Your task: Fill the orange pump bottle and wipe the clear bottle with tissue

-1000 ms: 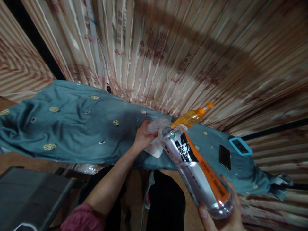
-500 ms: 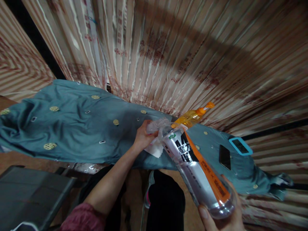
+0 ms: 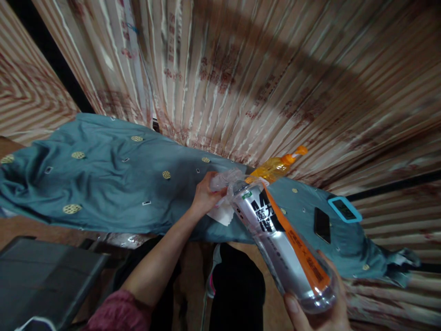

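- Your right hand [image 3: 325, 319] is wrapped around the base of the large bottle [image 3: 280, 243], with the thumb on the side nearer you.
- That bottle is held up in front of the tabletop's near edge, right of the middle, tilted so its narrower end points left and toward the far edge. Its label is silver with an orange strip and black lettering.
- Your left hand [image 3: 206, 193] is grasping a clear plastic piece [image 3: 222, 179] right at the bottle's narrower end; you can't tell from here exactly how the two meet.
- Just below your left hand, toward the near edge of the tabletop, a white sheet [image 3: 222, 215] shows, partly hidden by the bottle.
- Behind the large bottle, by the far edge, is a yellow bottle [image 3: 270, 171] with an orange top, its lower part covered from your view.
- Toward the right end you have a dark phone [image 3: 322, 225] lying flat, and near it, at the far edge, a blue-framed display [image 3: 344, 210].
- A teal cloth [image 3: 113, 174] with yellow motifs covers the tabletop, rumpled at the left end.
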Available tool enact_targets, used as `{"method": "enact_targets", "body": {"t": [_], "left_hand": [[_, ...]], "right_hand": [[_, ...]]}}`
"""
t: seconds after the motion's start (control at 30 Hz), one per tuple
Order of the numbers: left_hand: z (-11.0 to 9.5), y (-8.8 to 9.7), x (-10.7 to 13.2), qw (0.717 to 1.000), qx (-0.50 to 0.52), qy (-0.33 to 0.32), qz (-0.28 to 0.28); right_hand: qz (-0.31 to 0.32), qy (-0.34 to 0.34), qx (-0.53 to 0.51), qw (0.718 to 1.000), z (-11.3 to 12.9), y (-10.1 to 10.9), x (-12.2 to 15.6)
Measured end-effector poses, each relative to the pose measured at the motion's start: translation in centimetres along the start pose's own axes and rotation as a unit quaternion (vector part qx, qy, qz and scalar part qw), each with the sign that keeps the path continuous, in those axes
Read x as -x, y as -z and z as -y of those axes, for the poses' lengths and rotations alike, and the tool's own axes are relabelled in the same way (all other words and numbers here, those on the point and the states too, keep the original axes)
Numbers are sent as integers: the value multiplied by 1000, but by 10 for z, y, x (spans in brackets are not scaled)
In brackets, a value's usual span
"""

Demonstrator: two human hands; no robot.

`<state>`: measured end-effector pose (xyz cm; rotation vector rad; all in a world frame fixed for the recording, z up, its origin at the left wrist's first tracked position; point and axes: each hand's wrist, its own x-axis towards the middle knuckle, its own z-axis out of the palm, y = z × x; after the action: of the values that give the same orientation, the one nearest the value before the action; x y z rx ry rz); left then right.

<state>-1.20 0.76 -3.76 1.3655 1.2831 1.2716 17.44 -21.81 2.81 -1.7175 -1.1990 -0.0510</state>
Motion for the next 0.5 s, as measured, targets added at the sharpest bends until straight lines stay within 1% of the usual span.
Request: {"method": "enact_targets", "body": {"t": [0.07, 0.27, 0.37, 0.5], "left_hand": [[0, 0, 0, 1000, -1, -1, -3], [-4, 1, 1, 1000, -7, -5, -5], [-4, 1, 1, 1000, -11, -7, -7], [-3, 0, 1, 1000, -1, -5, -4]], "right_hand": [[-8, -5, 0, 1000, 1, -1, 0], [-15, 24, 4, 1000, 0, -2, -1], [-19, 20, -4, 1000, 0, -2, -1], [-8, 0, 2, 1000, 4, -1, -1]]}}
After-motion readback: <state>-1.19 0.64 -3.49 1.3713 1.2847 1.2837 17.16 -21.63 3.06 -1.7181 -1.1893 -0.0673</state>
